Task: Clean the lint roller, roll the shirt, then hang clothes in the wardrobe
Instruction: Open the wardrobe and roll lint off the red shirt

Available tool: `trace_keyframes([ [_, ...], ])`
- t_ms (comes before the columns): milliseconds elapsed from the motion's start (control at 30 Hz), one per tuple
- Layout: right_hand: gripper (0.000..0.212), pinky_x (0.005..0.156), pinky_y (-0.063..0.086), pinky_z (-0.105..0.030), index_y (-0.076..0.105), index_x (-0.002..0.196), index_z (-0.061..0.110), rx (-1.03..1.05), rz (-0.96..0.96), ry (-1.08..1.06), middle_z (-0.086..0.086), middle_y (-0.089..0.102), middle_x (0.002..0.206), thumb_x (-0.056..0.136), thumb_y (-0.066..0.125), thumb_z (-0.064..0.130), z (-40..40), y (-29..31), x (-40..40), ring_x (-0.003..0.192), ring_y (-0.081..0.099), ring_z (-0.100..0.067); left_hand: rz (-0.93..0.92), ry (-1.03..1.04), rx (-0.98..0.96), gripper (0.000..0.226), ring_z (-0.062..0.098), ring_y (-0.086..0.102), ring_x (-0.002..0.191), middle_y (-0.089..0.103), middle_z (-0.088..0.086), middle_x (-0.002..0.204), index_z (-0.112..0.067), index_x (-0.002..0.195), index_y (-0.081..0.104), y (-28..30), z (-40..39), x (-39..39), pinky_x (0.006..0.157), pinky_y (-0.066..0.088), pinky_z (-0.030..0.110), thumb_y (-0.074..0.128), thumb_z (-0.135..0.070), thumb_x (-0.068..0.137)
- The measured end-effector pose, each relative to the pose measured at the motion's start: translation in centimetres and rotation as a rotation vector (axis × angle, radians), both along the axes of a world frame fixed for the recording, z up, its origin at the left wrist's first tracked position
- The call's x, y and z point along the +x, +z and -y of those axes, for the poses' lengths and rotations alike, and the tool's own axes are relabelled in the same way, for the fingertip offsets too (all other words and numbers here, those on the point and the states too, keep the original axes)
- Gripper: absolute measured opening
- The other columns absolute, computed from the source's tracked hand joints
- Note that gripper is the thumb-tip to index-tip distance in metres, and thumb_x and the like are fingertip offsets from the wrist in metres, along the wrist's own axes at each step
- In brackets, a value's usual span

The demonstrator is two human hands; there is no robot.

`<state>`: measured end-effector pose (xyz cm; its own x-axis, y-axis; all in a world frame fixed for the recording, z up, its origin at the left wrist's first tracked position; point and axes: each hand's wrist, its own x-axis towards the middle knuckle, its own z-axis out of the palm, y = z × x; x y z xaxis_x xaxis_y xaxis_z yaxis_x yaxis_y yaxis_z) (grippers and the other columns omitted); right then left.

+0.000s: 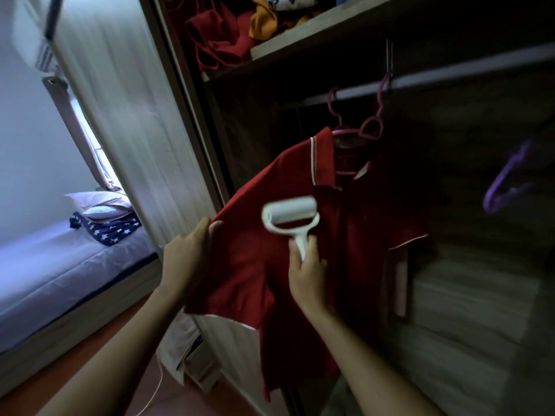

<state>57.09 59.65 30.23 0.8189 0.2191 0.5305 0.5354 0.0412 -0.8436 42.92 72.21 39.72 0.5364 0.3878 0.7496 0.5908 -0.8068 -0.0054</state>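
A red polo shirt (258, 259) with white trim hangs on a pink hanger (365, 130) from the wardrobe rail (435, 78). My left hand (189, 250) pinches the shirt's left sleeve edge and pulls the cloth taut. My right hand (309, 271) grips the handle of a white lint roller (289, 217). The roller's head lies against the shirt's chest, just below the collar.
The open wardrobe has a shelf (300, 34) above with red and yellow clothes. An empty purple hanger (507, 181) hangs at the right. The wardrobe's sliding door (126, 115) stands at the left. Beyond it are a bed (60, 271) with pillows and a star-patterned cloth.
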Motion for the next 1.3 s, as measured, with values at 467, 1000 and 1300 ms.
trace_keyframes([
  [467, 0.021, 0.058, 0.028, -0.013, 0.058, 0.101, 0.005, 0.124, -0.06, -0.046, 0.004, 0.061, 0.076, 0.097, 0.053, 0.025, 0.6, 0.1, 2.0, 0.073, 0.056, -0.011, -0.197, -0.134, 0.054, 0.045, 0.039, 0.064, 0.054, 0.063, 0.018, 0.065, -0.021, 0.124, 0.031, 0.4, -0.5, 0.1, 0.05, 0.053, 0.042, 0.054, -0.009, 0.087],
  [1000, 0.025, 0.046, 0.035, -0.022, 0.052, 0.1, 0.021, -0.089, -0.182, 0.149, 0.0, 0.057, 0.064, 0.097, 0.043, 0.044, 0.4, -5.7, 2.0, 0.053, 0.054, -0.015, -0.197, -0.062, 0.063, 0.047, 0.034, 0.058, 0.042, 0.057, 0.014, 0.055, -0.014, 0.115, 0.033, -0.8, -0.4, 0.9, 0.041, 0.051, 0.042, 0.063, 0.0, 0.082],
  [1300, 0.035, 0.062, 0.051, -0.032, 0.041, 0.122, 0.019, -0.515, -0.41, 0.276, -0.01, 0.062, 0.097, 0.091, 0.055, 0.023, 1.2, -15.1, -1.3, 0.073, 0.063, -0.021, -0.161, -0.139, 0.06, 0.044, 0.018, 0.045, 0.047, 0.058, 0.015, 0.077, -0.009, 0.11, 0.039, -1.6, -0.7, 1.1, 0.046, 0.037, 0.027, 0.07, -0.001, 0.081],
])
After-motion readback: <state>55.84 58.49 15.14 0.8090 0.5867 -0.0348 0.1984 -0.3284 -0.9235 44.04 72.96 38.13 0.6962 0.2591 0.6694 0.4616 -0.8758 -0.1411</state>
